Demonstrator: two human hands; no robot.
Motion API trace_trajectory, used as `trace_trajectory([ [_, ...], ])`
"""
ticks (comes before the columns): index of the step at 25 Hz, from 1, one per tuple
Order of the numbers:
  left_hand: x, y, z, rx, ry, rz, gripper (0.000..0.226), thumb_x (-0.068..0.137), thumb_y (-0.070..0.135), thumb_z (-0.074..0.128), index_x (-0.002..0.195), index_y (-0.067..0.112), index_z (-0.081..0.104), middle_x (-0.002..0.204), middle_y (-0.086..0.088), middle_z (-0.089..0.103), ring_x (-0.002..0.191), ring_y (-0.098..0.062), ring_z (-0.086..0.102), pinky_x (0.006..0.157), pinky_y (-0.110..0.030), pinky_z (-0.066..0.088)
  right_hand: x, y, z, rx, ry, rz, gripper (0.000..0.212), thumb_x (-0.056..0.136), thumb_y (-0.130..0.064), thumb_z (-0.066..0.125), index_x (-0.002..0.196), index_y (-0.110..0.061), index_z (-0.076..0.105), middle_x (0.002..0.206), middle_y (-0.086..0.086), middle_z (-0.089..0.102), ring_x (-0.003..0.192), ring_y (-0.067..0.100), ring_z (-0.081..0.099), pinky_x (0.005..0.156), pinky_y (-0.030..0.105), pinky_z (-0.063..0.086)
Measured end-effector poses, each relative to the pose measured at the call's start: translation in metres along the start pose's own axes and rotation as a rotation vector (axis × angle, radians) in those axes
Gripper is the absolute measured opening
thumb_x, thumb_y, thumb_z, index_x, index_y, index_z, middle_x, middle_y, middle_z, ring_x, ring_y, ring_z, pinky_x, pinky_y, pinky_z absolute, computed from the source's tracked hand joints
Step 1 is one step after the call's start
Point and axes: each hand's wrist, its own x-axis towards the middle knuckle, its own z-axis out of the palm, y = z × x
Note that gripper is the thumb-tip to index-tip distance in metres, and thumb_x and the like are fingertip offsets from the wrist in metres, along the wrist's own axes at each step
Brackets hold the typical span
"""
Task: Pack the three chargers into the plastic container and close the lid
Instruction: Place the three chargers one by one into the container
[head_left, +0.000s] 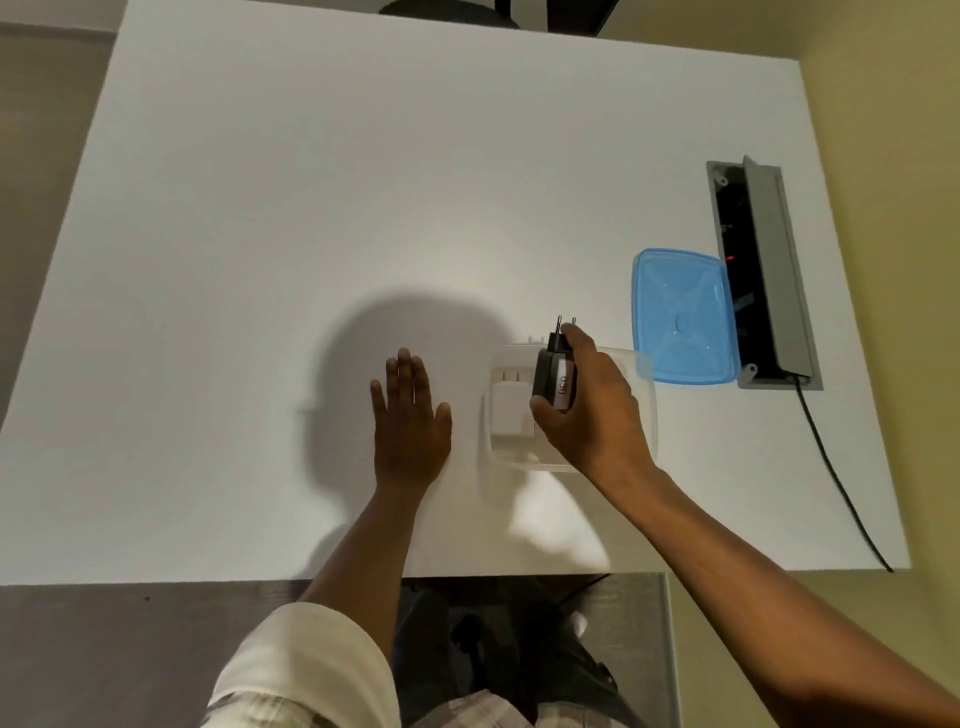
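Note:
A clear plastic container (647, 410) sits on the white table, near its front edge. White chargers (506, 410) lie inside it on the left; I cannot tell whether there are one or two. My right hand (587, 410) holds a black charger (553, 376) over the container, prongs pointing away from me. My left hand (410, 415) rests flat on the table left of the container, fingers spread, holding nothing. The blue lid (680, 317) lies on the table to the right, behind the container.
The white table (311, 208) has a grey cable box (769, 270) with its flap open set into its right side, just past the lid. A black cable (841, 488) runs from it to the front right corner.

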Motion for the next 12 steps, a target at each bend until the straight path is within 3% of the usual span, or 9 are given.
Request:
trace_trajectory([
  [3,-0.001,-0.002,0.004,-0.010,0.045,0.006,0.073,0.098,0.041,0.029,0.157,0.005,0.007,0.167,-0.015,0.007,0.155,-0.030,0.007,0.126,-0.051,0.011,-0.003,0.037,-0.009,-0.068,-0.062,0.078,0.083,0.078,-0.029,0.075,0.147,-0.026,0.029,0.124,0.007,0.059,0.105,0.025,0.061,0.085,0.039,0.055],
  [9,0.001,0.001,0.004,-0.043,0.054,-0.033,0.076,0.095,0.042,0.034,0.158,0.009,0.009,0.167,-0.010,0.010,0.155,-0.025,0.009,0.127,-0.046,0.009,-0.007,0.069,0.008,-0.189,-0.122,0.174,0.084,0.077,-0.029,0.072,0.147,-0.033,0.025,0.108,0.008,0.057,0.086,0.029,0.064,0.063,0.030,0.048],
  [12,0.002,0.000,0.003,-0.050,0.049,-0.044,0.076,0.095,0.042,0.035,0.158,0.010,0.009,0.167,-0.009,0.011,0.155,-0.024,0.010,0.127,-0.046,0.009,0.003,0.077,0.015,-0.204,-0.176,0.218,0.083,0.078,-0.025,0.069,0.148,-0.031,0.025,0.105,0.009,0.057,0.083,0.030,0.064,0.062,0.030,0.047],
])
